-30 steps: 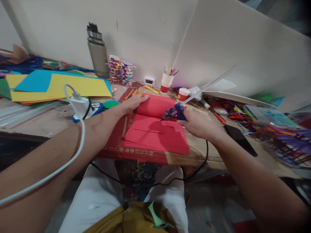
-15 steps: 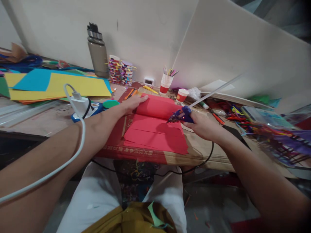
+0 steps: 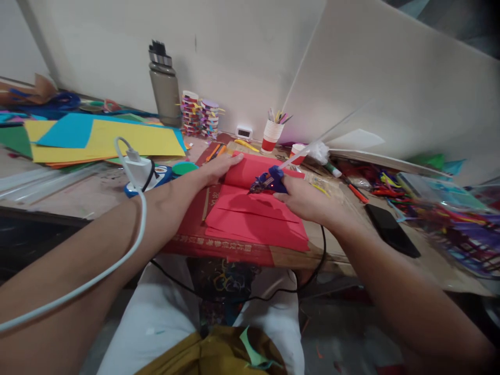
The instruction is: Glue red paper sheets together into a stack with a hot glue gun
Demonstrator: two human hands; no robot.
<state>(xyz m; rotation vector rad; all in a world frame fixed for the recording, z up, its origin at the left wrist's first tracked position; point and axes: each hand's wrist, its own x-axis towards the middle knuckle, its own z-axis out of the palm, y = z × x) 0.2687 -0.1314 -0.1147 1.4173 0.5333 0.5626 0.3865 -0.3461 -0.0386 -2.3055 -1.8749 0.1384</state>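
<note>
My right hand [image 3: 300,198] is closed around a blue hot glue gun [image 3: 273,179] with a long clear glue stick coming out of its back. Its dark nozzle points left, just over red paper [image 3: 253,226]; whether it touches cannot be made out. My left hand [image 3: 222,167] grips the upper left edge of the red paper, whose far part is folded or curled up. Several red sheets lie overlapped toward me on a flattened cardboard piece [image 3: 187,245] with printed characters. A black cord hangs from the glue gun over the table's front edge.
A white cable with a plug [image 3: 136,169] crosses my left forearm. Yellow and blue sheets [image 3: 128,140] lie left, near a grey bottle [image 3: 166,94]. Behind stand decorated cups [image 3: 190,114], a small clock [image 3: 244,132] and a pen cup [image 3: 271,136]. A phone [image 3: 390,229] lies right.
My right hand has brought the glue gun left across the red paper. The raised far part of the paper now looks flatter. The view has shifted slightly.
</note>
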